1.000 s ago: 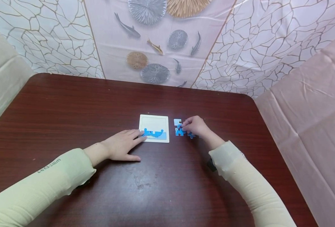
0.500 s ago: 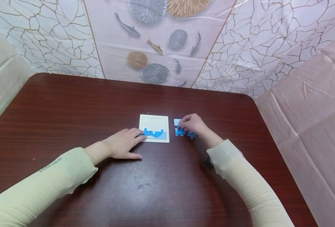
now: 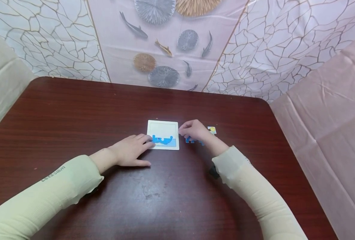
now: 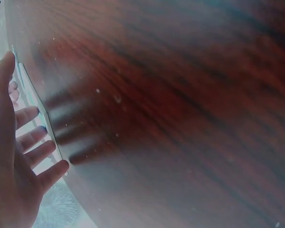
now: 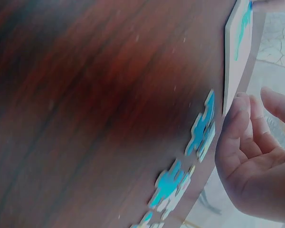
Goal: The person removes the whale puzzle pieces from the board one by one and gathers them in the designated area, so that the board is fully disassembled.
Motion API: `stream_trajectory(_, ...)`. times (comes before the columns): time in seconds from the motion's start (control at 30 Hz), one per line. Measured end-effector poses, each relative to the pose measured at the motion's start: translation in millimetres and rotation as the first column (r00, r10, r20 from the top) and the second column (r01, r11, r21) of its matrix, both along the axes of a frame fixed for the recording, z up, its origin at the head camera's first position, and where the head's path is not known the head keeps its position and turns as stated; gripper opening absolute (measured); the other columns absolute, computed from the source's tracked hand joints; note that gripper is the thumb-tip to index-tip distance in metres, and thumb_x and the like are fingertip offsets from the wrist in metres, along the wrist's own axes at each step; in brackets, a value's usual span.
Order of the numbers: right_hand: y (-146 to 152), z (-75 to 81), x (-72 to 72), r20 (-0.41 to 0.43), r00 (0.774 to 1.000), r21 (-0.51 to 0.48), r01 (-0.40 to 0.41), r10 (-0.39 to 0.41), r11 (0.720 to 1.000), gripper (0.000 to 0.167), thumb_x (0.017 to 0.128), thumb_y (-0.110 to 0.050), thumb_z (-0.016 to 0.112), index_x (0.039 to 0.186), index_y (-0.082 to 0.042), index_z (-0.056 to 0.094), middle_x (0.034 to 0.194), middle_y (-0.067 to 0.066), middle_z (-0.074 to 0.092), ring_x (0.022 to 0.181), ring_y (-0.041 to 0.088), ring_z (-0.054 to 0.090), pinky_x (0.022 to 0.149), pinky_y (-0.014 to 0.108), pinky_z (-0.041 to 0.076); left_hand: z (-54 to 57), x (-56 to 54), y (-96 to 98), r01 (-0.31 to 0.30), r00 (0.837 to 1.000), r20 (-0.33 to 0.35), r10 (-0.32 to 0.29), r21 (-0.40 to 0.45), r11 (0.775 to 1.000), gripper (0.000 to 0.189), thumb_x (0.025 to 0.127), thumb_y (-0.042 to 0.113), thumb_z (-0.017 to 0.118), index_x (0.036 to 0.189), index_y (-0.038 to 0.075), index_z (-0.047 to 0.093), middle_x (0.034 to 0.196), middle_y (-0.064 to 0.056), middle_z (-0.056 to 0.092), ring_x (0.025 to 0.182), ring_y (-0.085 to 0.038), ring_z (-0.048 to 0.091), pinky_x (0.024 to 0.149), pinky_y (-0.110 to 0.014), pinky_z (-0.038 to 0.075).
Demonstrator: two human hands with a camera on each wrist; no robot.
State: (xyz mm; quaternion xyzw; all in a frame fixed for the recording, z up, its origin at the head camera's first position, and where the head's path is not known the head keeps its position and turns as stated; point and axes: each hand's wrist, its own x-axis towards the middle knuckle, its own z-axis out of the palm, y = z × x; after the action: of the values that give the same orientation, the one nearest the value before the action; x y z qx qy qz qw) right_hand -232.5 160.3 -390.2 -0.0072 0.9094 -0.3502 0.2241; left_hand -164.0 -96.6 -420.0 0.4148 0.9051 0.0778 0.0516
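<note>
A shallow white puzzle tray (image 3: 163, 126) lies mid-table, with blue pieces (image 3: 165, 141) filling its lower part. My left hand (image 3: 132, 150) lies flat at the tray's left side, fingers spread and fingertips over its edge. My right hand (image 3: 194, 130) hovers at the tray's right edge, thumb and fingers bent in together. In the right wrist view, its curled fingers (image 5: 249, 128) stand above loose puzzle pieces (image 5: 202, 126); I cannot tell whether a piece is between the fingertips.
Several loose jigsaw pieces lie right of the tray, partly hidden under the right hand and wrist, among them a yellow sun piece (image 3: 212, 130). The dark wooden table (image 3: 105, 106) ends at a patterned cloth wall (image 3: 171, 50) behind and a plain one (image 3: 324, 116) at the right.
My right hand has moved left from over the loose pieces to the tray's right edge, uncovering the sun piece. My left hand has stayed almost still at the tray.
</note>
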Motion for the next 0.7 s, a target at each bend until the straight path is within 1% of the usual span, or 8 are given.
stream_trajectory(0.2, -12.2, -2.9, 2.0, 0.008, 1.000, -0.019, -0.027, 0.028, 0.999, 0.022, 0.086, -0.021, 0.066, 0.103, -0.007, 0.071, 0.092, 0.009, 0.069, 0.073, 0.016, 0.060, 0.056, 0.022, 0.049, 1.4, -0.9, -0.2, -0.002, 1.000, 0.003, 0.002, 0.006, 1.000, 0.067, 0.085, 0.056, 0.057, 0.132, 0.009, 0.048, 0.131, -0.011, 0.046, 0.122, -0.026, 0.044, 0.102, -0.044, 0.040)
stream_trajectory(0.33, -16.3, -5.1, 2.6, 0.010, 0.999, -0.018, -0.045, 0.045, 0.999, 0.023, 0.087, -0.022, 0.065, 0.104, -0.008, 0.070, 0.096, 0.010, 0.069, 0.077, 0.017, 0.061, 0.060, 0.022, 0.052, 1.4, 0.4, 0.7, 0.007, 1.000, -0.006, -0.006, 0.021, 1.000, 0.067, 0.085, 0.055, 0.058, 0.133, 0.008, 0.047, 0.133, -0.011, 0.045, 0.125, -0.027, 0.042, 0.103, -0.045, 0.038)
stream_trajectory(0.47, -18.4, -6.5, 3.4, 0.008, 0.999, -0.016, -0.054, 0.054, 0.998, 0.024, 0.088, -0.023, 0.064, 0.106, -0.008, 0.070, 0.099, 0.010, 0.068, 0.079, 0.018, 0.061, 0.062, 0.023, 0.053, 1.5, 4.0, 6.5, 0.041, 0.999, -0.005, -0.041, 0.016, 0.999, 0.070, 0.086, 0.055, 0.056, 0.136, 0.007, 0.045, 0.136, -0.011, 0.044, 0.128, -0.028, 0.040, 0.105, -0.046, 0.036)
stream_trajectory(0.63, -21.1, -6.2, 5.3, 0.016, 0.999, -0.036, -0.045, 0.046, 0.998, 0.024, 0.088, -0.022, 0.064, 0.106, -0.007, 0.069, 0.102, 0.011, 0.068, 0.080, 0.017, 0.063, 0.062, 0.023, 0.053, 1.7, 8.4, 16.9, 0.091, 0.996, 0.006, -0.091, -0.002, 0.996, 0.073, 0.088, 0.055, 0.053, 0.139, 0.004, 0.041, 0.140, -0.012, 0.042, 0.132, -0.029, 0.038, 0.110, -0.045, 0.032)
stream_trajectory(0.7, -22.5, -5.7, 5.8, 0.018, 0.999, -0.040, -0.043, 0.044, 0.998, 0.024, 0.088, -0.022, 0.064, 0.106, -0.007, 0.069, 0.103, 0.011, 0.068, 0.080, 0.018, 0.063, 0.061, 0.023, 0.053, 1.1, 9.1, 20.1, 0.107, 0.994, -0.006, -0.107, -0.008, 0.994, 0.074, 0.088, 0.054, 0.053, 0.139, 0.002, 0.041, 0.139, -0.012, 0.042, 0.132, -0.030, 0.038, 0.110, -0.045, 0.032)
